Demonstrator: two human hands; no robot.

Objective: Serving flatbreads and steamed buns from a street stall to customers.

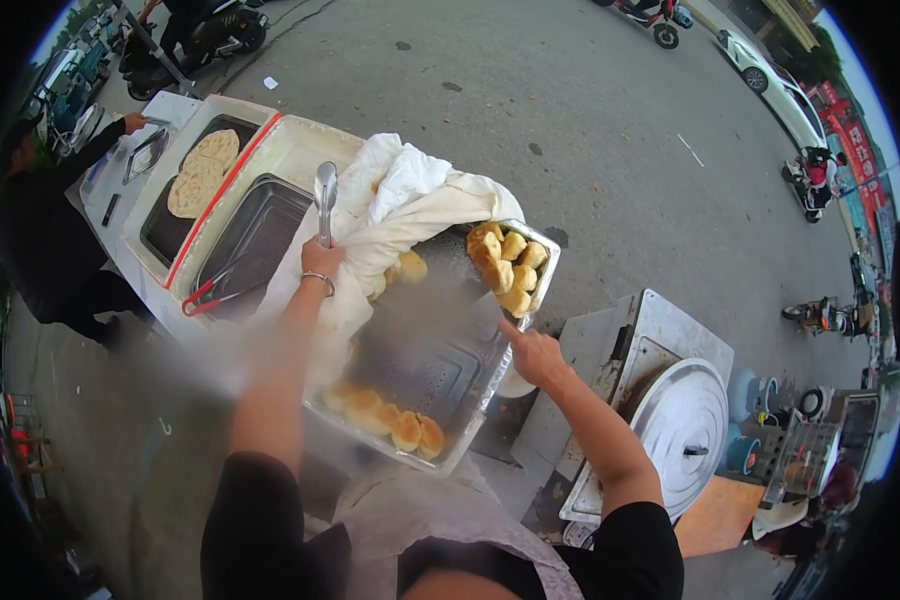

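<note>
My left hand (322, 259) grips metal tongs (326, 199), which point away from me, and presses against a bunched white cloth (439, 199). The cloth covers the left part of a foil-edged tray (544, 281). Golden-brown bread pieces (525, 277) are piled in its far right corner, and more bread pieces (412, 433) line the near edge. Over the tray's right rim, my right hand (540, 356) has its index finger extended and the others curled. A greyish flat patch lies by that fingertip; steam blurs it, and I cannot tell whether the hand holds it.
Left of the tray, a white tub (300, 139) contains a dark tray and red-handled tongs (221, 292). Flatbread (206, 172) lies in another tub. A person (52, 225) stands beyond. On my right is a stove with a large lidded pot (679, 439). Scooters and a car (772, 82) are on the road.
</note>
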